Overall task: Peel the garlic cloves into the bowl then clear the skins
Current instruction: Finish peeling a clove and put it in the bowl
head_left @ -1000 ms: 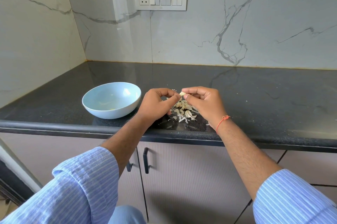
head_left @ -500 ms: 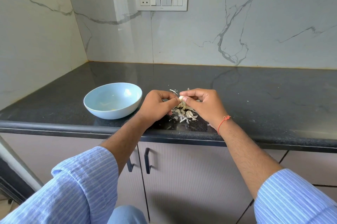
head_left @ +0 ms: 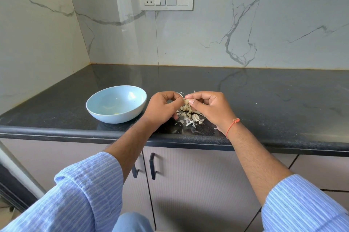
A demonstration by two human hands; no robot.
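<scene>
Dark stone counter (head_left: pixel 264 99) runs across the middle of the frame under a marbled wall. Your 2 hands meet at centre frame, just above a pile of skins (head_left: pixel 190 117) lying on the counter. Your left hand (head_left: pixel 162 108) and right hand (head_left: pixel 209 108) both have their fingers curled in, pinching 1 garlic clove (head_left: pixel 186 102) between the fingertips; its long axis cannot be read, as fingers cover most of it. The bowl (head_left: pixel 94 111) sits to the left of the clove, just beside your left hand and apart from the right. Judgement: peeling is in progress, and the drop into the bowl falls to the left hand, being nearer. Whether the bowl holds cloves is too faint to tell.
</scene>
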